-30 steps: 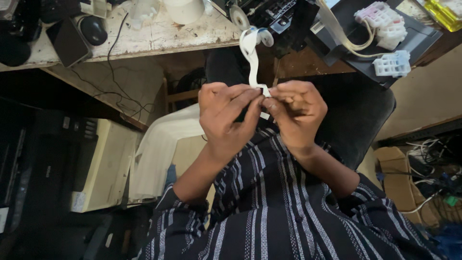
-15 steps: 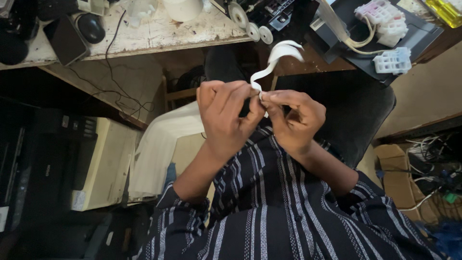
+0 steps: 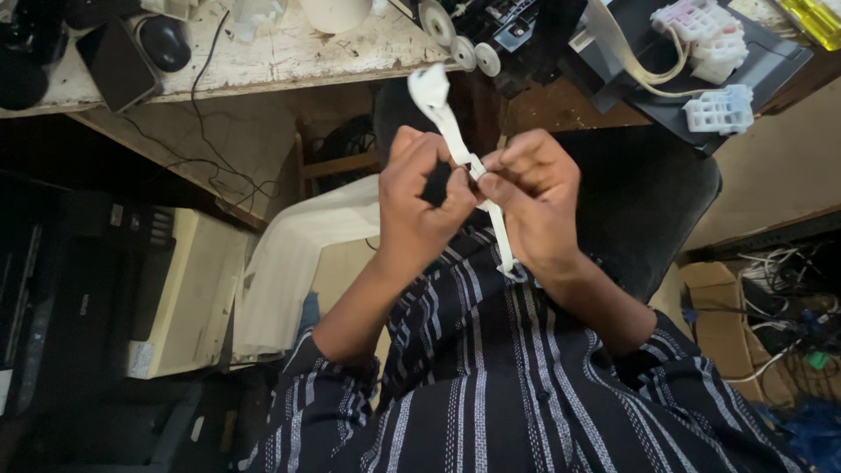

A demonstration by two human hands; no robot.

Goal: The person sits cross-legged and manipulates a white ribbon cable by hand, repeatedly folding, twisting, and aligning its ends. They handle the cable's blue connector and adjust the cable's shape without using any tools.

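Note:
A thin white flat ribbon cable (image 3: pixel 447 123) runs between my two hands, held above my lap. My left hand (image 3: pixel 420 206) pinches it from the left and my right hand (image 3: pixel 533 201) pinches it from the right, fingertips meeting at a small fold near the strip's middle. The upper end curls up toward the desk edge; the lower end hangs down past my right wrist onto my striped shirt (image 3: pixel 526 394).
A worn desk (image 3: pixel 263 61) ahead carries a phone (image 3: pixel 116 63), a black mouse (image 3: pixel 165 42), white gears (image 3: pixel 464 44), a dismantled black printer part (image 3: pixel 692 61) with white plastic pieces. A beige printer (image 3: pixel 184 298) stands at the left, cables and a cardboard box (image 3: pixel 727 324) at the right.
The strip has been pulled straighter: its upper end swung from a curl at the right to pointing up-left, and a lower tail now hangs below my right hand.

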